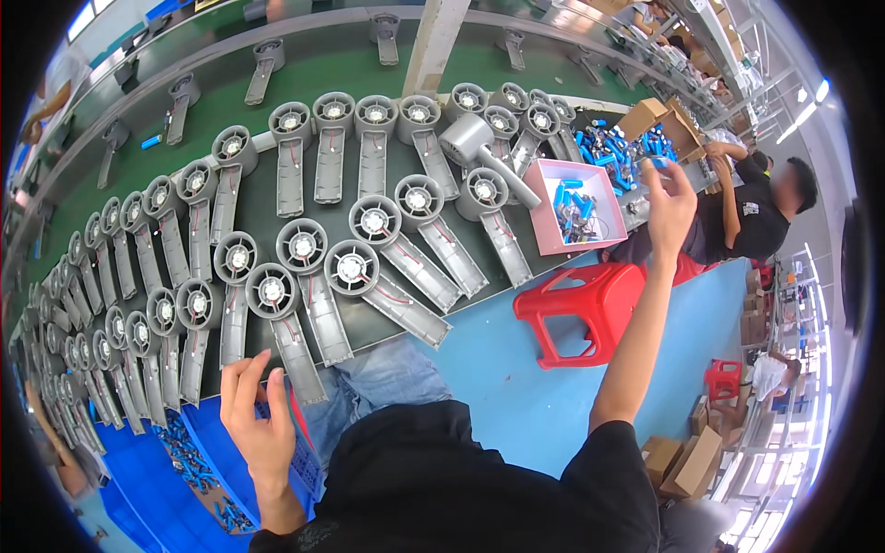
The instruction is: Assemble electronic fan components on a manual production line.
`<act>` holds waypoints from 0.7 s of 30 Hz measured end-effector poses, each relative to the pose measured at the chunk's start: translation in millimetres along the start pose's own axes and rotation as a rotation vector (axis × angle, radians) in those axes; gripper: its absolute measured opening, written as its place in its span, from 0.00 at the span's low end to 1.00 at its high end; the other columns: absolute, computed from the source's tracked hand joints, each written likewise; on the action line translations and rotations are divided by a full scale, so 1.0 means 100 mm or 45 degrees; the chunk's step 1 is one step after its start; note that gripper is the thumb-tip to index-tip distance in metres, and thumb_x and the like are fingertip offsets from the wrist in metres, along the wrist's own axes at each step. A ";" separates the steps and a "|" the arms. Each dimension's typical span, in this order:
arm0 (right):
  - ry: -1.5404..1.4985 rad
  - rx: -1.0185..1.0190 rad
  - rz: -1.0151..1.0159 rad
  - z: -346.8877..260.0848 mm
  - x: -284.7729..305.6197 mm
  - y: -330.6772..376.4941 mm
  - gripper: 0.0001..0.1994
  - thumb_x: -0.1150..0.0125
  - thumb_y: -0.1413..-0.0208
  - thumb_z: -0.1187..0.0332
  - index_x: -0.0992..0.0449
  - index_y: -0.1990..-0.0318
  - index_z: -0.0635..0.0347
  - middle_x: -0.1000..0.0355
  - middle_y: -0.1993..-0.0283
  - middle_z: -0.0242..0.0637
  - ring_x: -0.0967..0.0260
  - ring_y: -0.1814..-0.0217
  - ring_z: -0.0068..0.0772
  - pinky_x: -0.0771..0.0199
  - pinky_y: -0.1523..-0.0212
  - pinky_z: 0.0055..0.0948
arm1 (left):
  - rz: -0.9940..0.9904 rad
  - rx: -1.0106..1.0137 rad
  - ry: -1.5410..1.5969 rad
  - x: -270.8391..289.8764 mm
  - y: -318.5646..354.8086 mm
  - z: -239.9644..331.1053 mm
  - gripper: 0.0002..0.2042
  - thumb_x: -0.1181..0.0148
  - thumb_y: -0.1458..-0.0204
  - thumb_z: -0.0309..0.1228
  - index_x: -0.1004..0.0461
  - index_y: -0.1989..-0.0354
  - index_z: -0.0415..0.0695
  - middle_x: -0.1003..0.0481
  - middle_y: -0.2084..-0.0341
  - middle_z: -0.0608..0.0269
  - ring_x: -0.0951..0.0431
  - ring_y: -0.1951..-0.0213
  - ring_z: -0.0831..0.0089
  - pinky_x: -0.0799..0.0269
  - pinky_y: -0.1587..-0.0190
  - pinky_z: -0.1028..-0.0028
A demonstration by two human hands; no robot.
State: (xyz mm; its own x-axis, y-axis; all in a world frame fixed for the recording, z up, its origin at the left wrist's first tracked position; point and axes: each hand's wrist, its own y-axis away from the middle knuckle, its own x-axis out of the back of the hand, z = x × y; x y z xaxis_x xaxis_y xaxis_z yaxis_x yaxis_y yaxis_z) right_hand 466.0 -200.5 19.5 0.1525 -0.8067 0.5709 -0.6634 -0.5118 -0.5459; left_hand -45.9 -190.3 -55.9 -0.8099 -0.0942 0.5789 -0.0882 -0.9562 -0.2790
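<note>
Left hand (258,419) hovers, fingers spread, over blue bin (157,479) of blue battery cells, holding nothing. Right hand (668,203) reaches out, fingertips pinching a blue cell (658,162) beside pink tray (573,207). Judged step: fetching cells; next needs seating one in an open grey fan housing (378,286).

Bench surroundings as I see them

A red plastic stool (590,300) stands on the blue floor (535,387); a seated person in black (751,217) works beyond it, cardboard boxes (687,461) lie lower right, and a green conveyor belt (323,69) carries spaced grey handles.
</note>
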 end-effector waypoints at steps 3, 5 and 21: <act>-0.174 -0.039 -0.088 -0.06 0.00 0.04 0.13 0.36 0.42 0.63 0.23 0.61 0.66 0.22 0.67 0.35 0.26 0.62 0.19 0.28 0.62 0.20 | -0.012 0.041 0.005 0.02 -0.04 0.04 0.09 0.43 0.46 0.19 0.23 0.57 0.36 0.27 0.67 0.60 0.33 0.74 0.77 0.38 0.72 0.77; -0.534 -0.130 -0.174 -0.11 0.00 0.10 0.10 0.39 0.40 0.65 0.24 0.60 0.63 0.24 0.63 0.34 0.25 0.61 0.23 0.25 0.58 0.21 | 0.015 -0.012 0.007 0.04 -0.04 0.04 0.08 0.43 0.46 0.20 0.22 0.58 0.36 0.27 0.68 0.59 0.31 0.72 0.75 0.36 0.70 0.77; -1.408 0.239 -0.775 -2.08 -1.04 1.90 0.09 0.37 0.48 0.81 0.30 0.61 0.66 0.31 0.60 0.42 0.28 0.61 0.33 0.23 0.61 0.29 | -0.344 0.430 1.516 -0.22 -0.47 0.30 0.19 0.51 0.36 0.35 0.29 0.47 0.29 0.22 0.57 0.42 0.19 0.58 0.60 0.23 0.54 0.65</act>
State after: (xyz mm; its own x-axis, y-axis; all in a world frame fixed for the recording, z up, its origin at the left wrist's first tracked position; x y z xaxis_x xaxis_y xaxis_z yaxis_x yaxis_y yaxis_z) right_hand 172.3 -152.4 -16.2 0.9803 -0.1975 -0.0049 -0.1727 -0.8447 -0.5066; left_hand -6.2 -151.7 -32.9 -0.8236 0.2530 -0.5076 -0.3217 -0.9455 0.0508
